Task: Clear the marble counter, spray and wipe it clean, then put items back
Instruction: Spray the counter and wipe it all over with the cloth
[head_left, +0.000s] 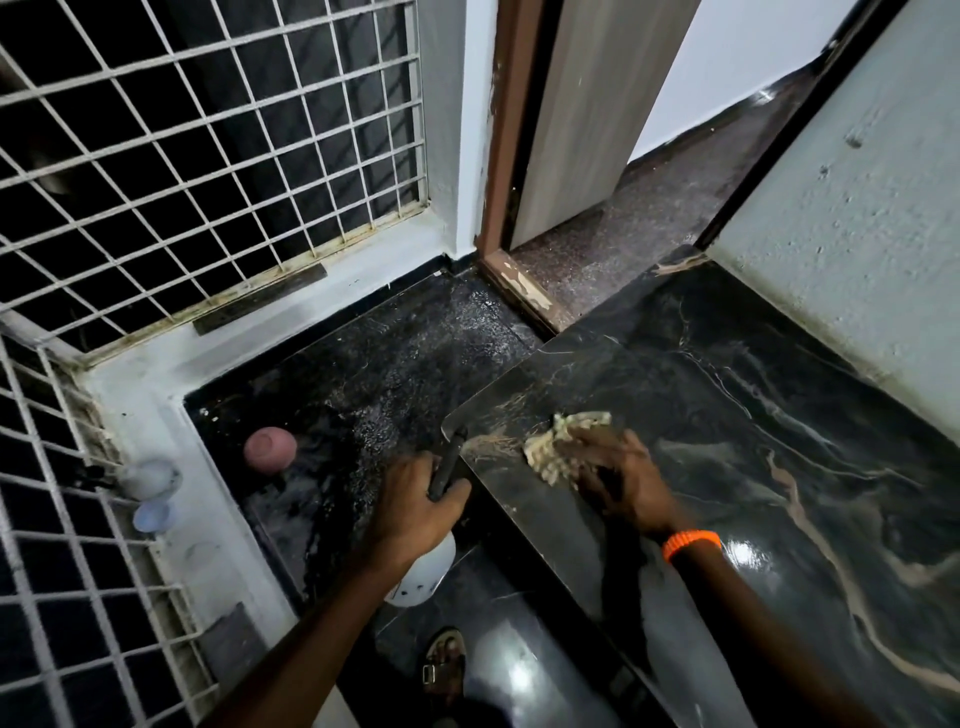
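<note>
Wiping should go best in overlapping strokes out to the near-left corner. The left hand (415, 512) curls round the spray bottle (423, 577) beside the counter edge. The right hand (618, 480) presses a beige cloth (558, 441), fingers flat, on the marble counter (753, 415). Farther left, a pink pot (270, 449) sits on the floor. No writing is legible.

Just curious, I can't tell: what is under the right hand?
A crumpled beige cloth, pressed on the dark marble counter by the right hand. The hand covers the cloth's near part, which cannot be seen.
</note>
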